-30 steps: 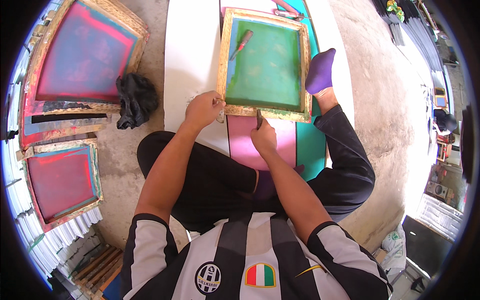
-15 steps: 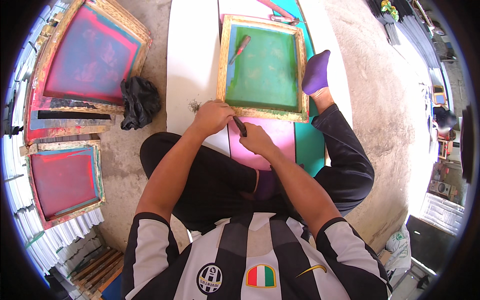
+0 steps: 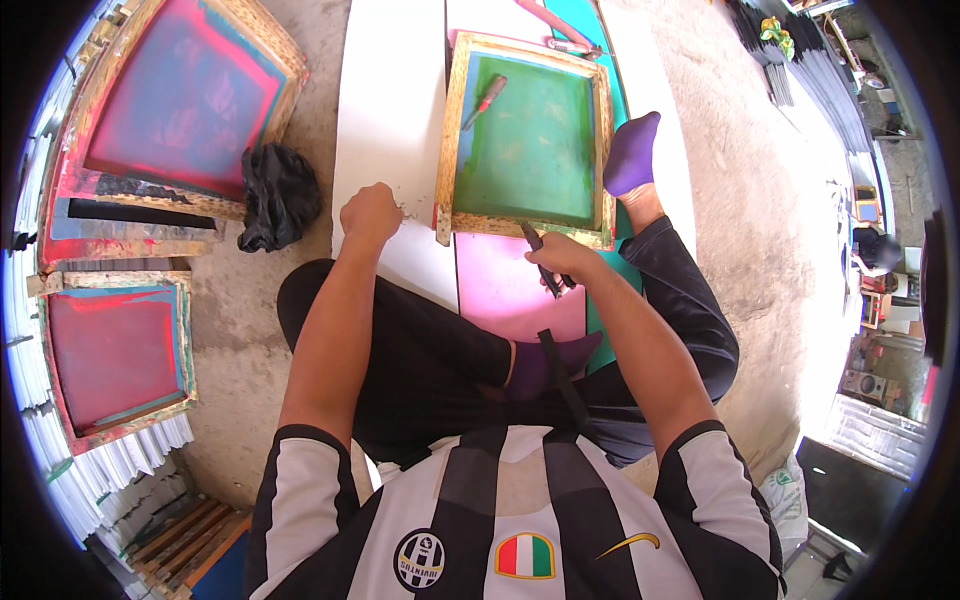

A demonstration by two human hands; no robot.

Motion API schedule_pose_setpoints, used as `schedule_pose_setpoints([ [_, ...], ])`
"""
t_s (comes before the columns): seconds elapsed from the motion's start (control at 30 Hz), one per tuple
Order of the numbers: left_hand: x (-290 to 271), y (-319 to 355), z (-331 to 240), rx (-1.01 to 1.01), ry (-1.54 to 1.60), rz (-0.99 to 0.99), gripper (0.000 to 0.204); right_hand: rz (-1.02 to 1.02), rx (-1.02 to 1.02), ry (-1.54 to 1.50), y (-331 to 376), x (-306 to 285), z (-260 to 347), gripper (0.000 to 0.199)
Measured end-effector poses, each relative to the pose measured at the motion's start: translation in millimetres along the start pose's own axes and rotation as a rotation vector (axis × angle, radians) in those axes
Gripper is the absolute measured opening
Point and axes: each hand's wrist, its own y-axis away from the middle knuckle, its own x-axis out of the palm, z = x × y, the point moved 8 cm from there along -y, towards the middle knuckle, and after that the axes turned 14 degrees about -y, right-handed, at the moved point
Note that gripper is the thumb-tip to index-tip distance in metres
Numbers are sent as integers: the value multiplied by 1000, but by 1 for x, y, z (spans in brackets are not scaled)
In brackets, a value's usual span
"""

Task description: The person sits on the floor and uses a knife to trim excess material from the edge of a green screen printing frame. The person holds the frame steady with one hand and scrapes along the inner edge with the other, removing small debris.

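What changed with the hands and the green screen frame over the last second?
The left hand slid left off the green screen frame onto the white board. The right hand kept its grip on the dark tool, drawing back to the near edge. Frame, rag and pink screens stayed put.

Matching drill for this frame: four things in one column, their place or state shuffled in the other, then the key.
1. green screen
2. black cloth
3. left hand
4. right hand

A. closed in a fist on the white sheet
B. holds a dark tool at the frame's near edge
C. lies crumpled on the floor beside the big pink screen
D. has a red-handled tool lying on its mesh

Pairs: 1-D, 2-C, 3-A, 4-B
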Motion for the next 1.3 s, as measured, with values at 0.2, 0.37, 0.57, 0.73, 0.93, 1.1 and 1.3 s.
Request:
schedule_pose_setpoints([
  [0.2, 5, 5, -8, 39, 19, 57, 37, 17, 99, 39, 0, -1, 12, 32],
  [0.37, 0, 6, -14, 71, 66, 148, 46, 38, 155, 167, -12, 0, 12, 32],
  [0.57, 4, 3, -16, 84, 98, 85, 39, 17, 257, 171, -6, 0, 26, 33],
  [0.73, 1, 7, -20, 113, 113, 85, 38, 10, 350, 178, 2, -7, 38, 36],
  [0.93, -4, 10, -25, 137, 132, 86, 39, -166, 194, 38, 5, 14, 30, 27],
  [1.1, -16, 18, -36, 157, 137, 114, 42, -361, 56, 24, 8, 30, 20, 29],
  [1.3, -18, 20, -44, 193, 140, 107, 44, -415, 42, 15, 11, 30, 16, 39],
])
